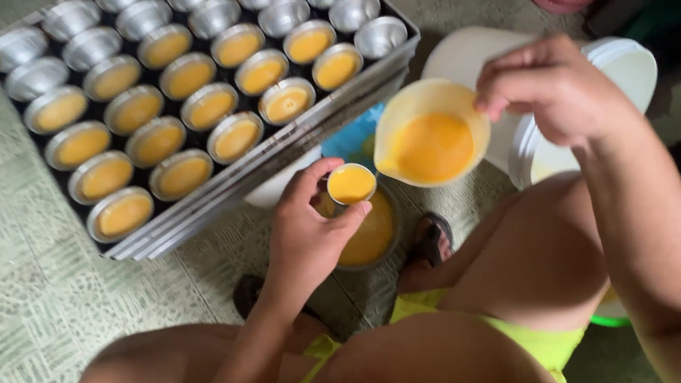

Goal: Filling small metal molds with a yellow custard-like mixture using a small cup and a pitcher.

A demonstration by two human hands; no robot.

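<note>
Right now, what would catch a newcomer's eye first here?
Probably the big metal tray at upper left, packed with small round moulds, many filled with orange-yellow batter. At centre, the left hand holds one filled mould, while the right hand tilts a pouring jug of the same batter beside it.

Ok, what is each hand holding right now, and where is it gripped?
Left hand grips the small round metal cup of yellow batter by its side. Right hand holds the yellow plastic jug at its rim-side handle.
</note>
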